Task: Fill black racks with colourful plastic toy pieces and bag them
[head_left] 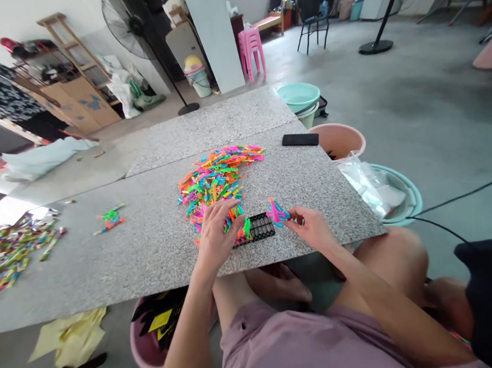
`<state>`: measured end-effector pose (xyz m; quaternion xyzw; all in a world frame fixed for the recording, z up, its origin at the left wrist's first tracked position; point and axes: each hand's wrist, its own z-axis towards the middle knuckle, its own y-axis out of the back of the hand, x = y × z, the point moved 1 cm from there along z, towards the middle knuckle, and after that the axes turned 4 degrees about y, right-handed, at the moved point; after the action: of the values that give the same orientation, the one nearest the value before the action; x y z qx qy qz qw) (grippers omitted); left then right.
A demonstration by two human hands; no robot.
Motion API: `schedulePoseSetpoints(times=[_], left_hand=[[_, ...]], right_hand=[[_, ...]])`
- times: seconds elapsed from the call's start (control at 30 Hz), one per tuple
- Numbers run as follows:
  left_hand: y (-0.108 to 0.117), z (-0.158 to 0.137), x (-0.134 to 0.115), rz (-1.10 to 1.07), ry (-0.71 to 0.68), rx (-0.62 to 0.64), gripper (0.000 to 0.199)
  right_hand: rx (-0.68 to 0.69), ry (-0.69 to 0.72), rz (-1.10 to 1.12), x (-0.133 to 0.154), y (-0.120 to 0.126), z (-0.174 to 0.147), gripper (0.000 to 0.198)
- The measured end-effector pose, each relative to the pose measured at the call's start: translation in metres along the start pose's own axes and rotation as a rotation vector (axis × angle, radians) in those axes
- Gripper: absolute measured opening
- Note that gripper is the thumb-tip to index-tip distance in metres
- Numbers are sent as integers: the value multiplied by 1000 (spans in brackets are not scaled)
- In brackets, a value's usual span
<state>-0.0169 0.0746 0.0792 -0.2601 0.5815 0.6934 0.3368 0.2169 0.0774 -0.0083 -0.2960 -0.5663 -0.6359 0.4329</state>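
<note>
Holding pink and blue plastic pieces (278,212) over one black lattice rack (262,227)

From where I stand, two hands are busy near the middle of the bench's (151,262) near edge. The right hand (313,227) is pinched on a small bunch of pink and blue plastic pieces at the rack's right end; they overlap too much for me to count, and I can't tell whether they touch the rack. The left hand (217,227) arches over the rack's left end, thumb apart from the fingers, with bright green and orange pieces (247,227) showing beneath; whether it grips any, I can't tell.

The one rack lies close to the near edge, its right part showing bare black lattice. Behind it, one heap of multicoloured plastic pieces (216,177) stretches toward the far side, far too many to count. One small cluster (111,219) of green, blue and orange pieces sits apart, left of the heap. A second pile, of slim glossy sticks (16,248), spreads by the left end.

One flat black slab (300,140), phone-like, lies beside the right edge. Off that edge stand one salmon tub (343,135) and, near the front right corner, one turquoise basin (414,193) holding clear plastic bags (373,184).
</note>
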Motion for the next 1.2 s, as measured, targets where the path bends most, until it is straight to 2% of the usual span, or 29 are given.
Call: schedulePoseSetpoints(times=[0.13, 0.33, 0.4, 0.5, 0.8, 0.97, 1.07, 1.2], left_hand=[[-6, 9, 26, 368, -107, 107, 32], [-14, 4, 31, 553, -135, 142, 39], [-13, 5, 31, 595, -146, 153, 40], [-13, 5, 33, 646, -149, 165, 42], [-12, 3, 32, 705, -140, 175, 45], [-10, 5, 32, 711, -135, 206, 45], [-8, 7, 31, 697, -142, 250, 45], [-7, 8, 28, 686, -139, 248, 45]], right_hand=[[19, -22, 18, -18, -25, 12, 16], [53, -44, 97, -23, -39, 29, 7], [92, -73, 91, -25, -44, 36, 13], [122, -76, 35, -30, -55, 46, 20], [173, 18, 77, -27, -87, 56, 16], [156, 44, 62, -25, -88, 54, 17], [114, 81, 42, -31, -86, 55, 19], [116, 74, 27, -40, -87, 55, 22]])
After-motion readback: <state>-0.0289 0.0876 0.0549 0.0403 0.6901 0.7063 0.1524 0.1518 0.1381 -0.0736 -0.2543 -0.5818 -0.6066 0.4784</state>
